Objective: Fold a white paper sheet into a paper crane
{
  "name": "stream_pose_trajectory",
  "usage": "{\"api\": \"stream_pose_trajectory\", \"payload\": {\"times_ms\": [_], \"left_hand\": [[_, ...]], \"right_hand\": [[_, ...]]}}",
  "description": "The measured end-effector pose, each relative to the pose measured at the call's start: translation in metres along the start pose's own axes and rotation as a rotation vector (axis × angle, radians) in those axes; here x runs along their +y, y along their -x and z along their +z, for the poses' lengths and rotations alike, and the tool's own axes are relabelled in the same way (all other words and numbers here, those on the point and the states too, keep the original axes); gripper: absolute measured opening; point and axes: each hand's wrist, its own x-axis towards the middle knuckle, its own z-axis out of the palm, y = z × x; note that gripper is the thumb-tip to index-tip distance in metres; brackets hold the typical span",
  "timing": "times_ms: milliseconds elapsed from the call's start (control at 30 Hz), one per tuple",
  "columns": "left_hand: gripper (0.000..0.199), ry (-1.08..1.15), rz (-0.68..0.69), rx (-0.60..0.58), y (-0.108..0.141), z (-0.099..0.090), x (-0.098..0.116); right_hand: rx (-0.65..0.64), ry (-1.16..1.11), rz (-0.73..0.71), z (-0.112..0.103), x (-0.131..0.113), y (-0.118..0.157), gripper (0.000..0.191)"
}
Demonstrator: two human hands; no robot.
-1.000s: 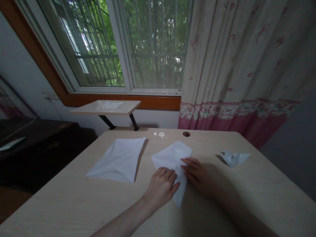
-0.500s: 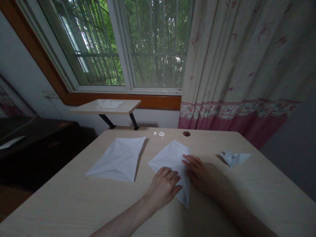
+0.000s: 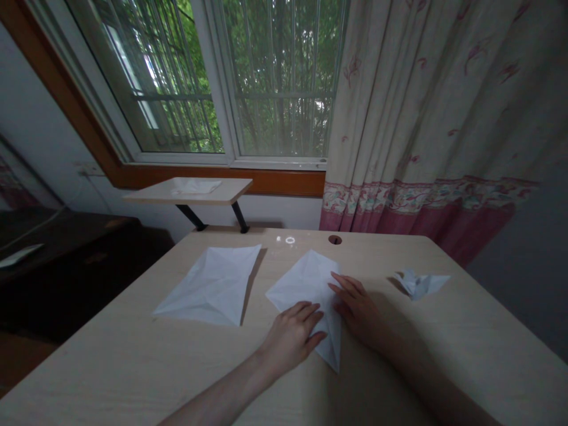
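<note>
A partly folded sheet of white paper (image 3: 303,278) lies on the desk in front of me, its long point towards me. My left hand (image 3: 294,332) rests on its lower left part, fingers stretched over the paper. At the right edge, my right hand (image 3: 357,307) lies with fingers spread and their tips on the folded side. Part of the paper is hidden beneath both hands. Left of it is a creased, unfolded white sheet (image 3: 213,287). A small folded paper figure (image 3: 417,285), perhaps a crane, sits to the right.
The pale wooden desk (image 3: 133,367) has a round cable hole (image 3: 335,239) at its back edge. A small raised shelf (image 3: 155,194) on black legs stands at the back left, with crumpled white paper (image 3: 197,187) on it. Behind are a window and a curtain (image 3: 399,118).
The fingers of my right hand have shifted slightly upward along the paper's right edge. My left hand has barely moved, and the other papers lie as before.
</note>
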Motion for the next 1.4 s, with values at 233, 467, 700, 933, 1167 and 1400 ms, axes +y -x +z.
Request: {"api": "stream_pose_trajectory", "payload": {"times_ms": [233, 467, 700, 933, 1167, 1400], "left_hand": [[0.038, -0.019, 0.045, -0.021, -0.003, -0.001, 0.001], [0.039, -0.015, 0.035, -0.026, -0.003, -0.001, 0.001], [0.041, -0.029, 0.002, -0.033, -0.003, -0.002, 0.002], [0.039, -0.016, -0.004, 0.001, -0.001, 0.002, -0.001], [0.039, 0.007, -0.01, 0.008, -0.002, 0.003, -0.003], [0.038, 0.009, -0.011, -0.01, -0.003, 0.0, -0.004]], "right_hand": [[0.01, 0.051, 0.004, 0.001, 0.002, 0.001, 0.05], [0.064, 0.113, 0.044, 0.007, 0.007, 0.003, 0.046], [0.13, 0.13, 0.063, 0.003, 0.006, 0.001, 0.043], [0.145, 0.106, 0.116, 0.0, 0.008, 0.002, 0.032], [-0.012, 0.155, 0.24, -0.003, 0.001, 0.001, 0.015], [-0.024, 0.259, 0.263, -0.004, -0.003, 0.0, 0.02]]}}
